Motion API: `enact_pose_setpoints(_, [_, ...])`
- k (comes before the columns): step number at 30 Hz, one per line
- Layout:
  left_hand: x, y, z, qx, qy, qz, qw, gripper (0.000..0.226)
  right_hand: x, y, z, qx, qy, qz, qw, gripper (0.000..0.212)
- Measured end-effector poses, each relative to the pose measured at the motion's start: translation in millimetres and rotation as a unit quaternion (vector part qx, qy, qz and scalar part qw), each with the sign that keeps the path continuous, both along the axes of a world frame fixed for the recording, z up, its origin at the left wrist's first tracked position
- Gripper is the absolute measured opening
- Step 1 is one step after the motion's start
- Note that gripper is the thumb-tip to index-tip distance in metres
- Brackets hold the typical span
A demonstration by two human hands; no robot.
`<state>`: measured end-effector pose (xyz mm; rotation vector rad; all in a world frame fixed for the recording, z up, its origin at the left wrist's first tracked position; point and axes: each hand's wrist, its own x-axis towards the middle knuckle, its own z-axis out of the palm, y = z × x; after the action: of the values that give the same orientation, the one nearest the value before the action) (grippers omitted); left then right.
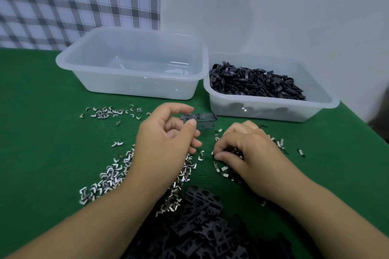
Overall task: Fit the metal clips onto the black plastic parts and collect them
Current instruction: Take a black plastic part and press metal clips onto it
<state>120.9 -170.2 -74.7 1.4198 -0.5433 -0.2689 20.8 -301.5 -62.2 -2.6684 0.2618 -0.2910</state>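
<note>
Green cloth covers the table (42, 132), which runs back to a white wall (273, 6); a plaid curtain (73, 2) hangs in the upper left of the frame. Two translucent plastic tubs stand side by side at the far edge. The left tub (130, 88) sits at centre left. The right tub (263, 109) holds a heap of small black loop-shaped pieces (256, 84).

At mid-frame the left hand (168, 132) is raised above the cloth and pinches a black plastic part (202, 119) by its left end, thumb below and forefinger curled over the top. The other fingers are folded loosely toward the palm. The part is a flat, slotted strip. Its long axis lies almost level, left to right across the frame, and its free end points right, toward the near wall of the right tub.

Just to the right and lower, the right hand (246, 149) rests knuckles-up on a scatter of metal clips (223, 168), fingers curled down among them and thumb stretched along the cloth. Whether a clip is caught between them I cannot tell.

More clips lie in a dense band (109, 174) under and left of the left forearm, and a thin row (109, 111) lies in front of the left tub. A pile of black plastic parts (202, 227) fills the bottom centre, between the forearms.
</note>
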Motion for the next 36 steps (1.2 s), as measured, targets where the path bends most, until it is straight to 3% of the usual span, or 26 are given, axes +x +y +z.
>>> enact_pose_setpoints(3, [-0.1,1.9,-1.0,0.044,-0.057,0.014,0.997,0.028,-3.1,-2.3,2.6,0.062,-0.051,-0.028,0.996,0.016])
enact_pose_setpoints(7, [-2.2,2.5,-2.5,0.117,-0.135,0.019,0.984,0.023,-3.4,-1.4,4.4,0.126,-0.133,-0.083,0.980,0.017])
enact_pose_setpoints(12, [-8.7,2.8,-1.0,0.143,-0.203,-0.013,0.968,0.011,-1.0,6.3,0.0,0.074,-0.217,-0.111,0.967,0.011])
enact_pose_setpoints(18, [-9.3,2.9,0.3,0.127,-0.210,-0.035,0.969,0.018,2.2,12.7,-4.4,-0.021,-0.271,-0.060,0.961,0.002])
enact_pose_setpoints(29, [-6.6,0.9,-3.0,0.094,-0.167,-0.030,0.981,0.020,0.0,9.7,-6.2,0.037,-0.273,0.001,0.961,0.020])
enact_pose_setpoints(36, [-4.6,-0.2,-6.6,0.101,-0.145,-0.011,0.984,0.013,0.0,1.2,-5.8,-0.018,-0.317,-0.004,0.948,0.014])
